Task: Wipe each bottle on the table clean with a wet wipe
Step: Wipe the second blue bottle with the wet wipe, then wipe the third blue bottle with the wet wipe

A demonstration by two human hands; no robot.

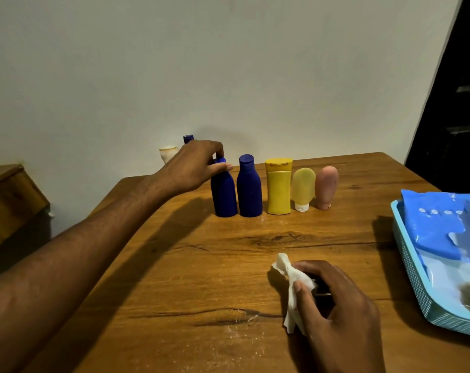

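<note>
Left hand (pixel 199 164) pinching cap of blue bottle (pixel 224 192), upright, mid-frame. Right hand (pixel 336 300) gripping crumpled white wipe (pixel 293 286). Wooden table (pixel 201 278); pale wall (pixel 228 63) behind.

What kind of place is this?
Probably a room at home: a brown wooden table against a plain pale wall, a row of plastic toiletry bottles, and a light blue plastic basket holding wipe packets.

My left hand (pixel 199 162) grips the cap of the leftmost dark blue bottle (pixel 224 193), upright in a row with another blue bottle (pixel 249 188), a yellow bottle (pixel 279 188) and two inverted tubes. Near me, my right hand (pixel 336 305) holds a crumpled wet wipe (pixel 293 286) against the wooden table (pixel 188 278).
</note>
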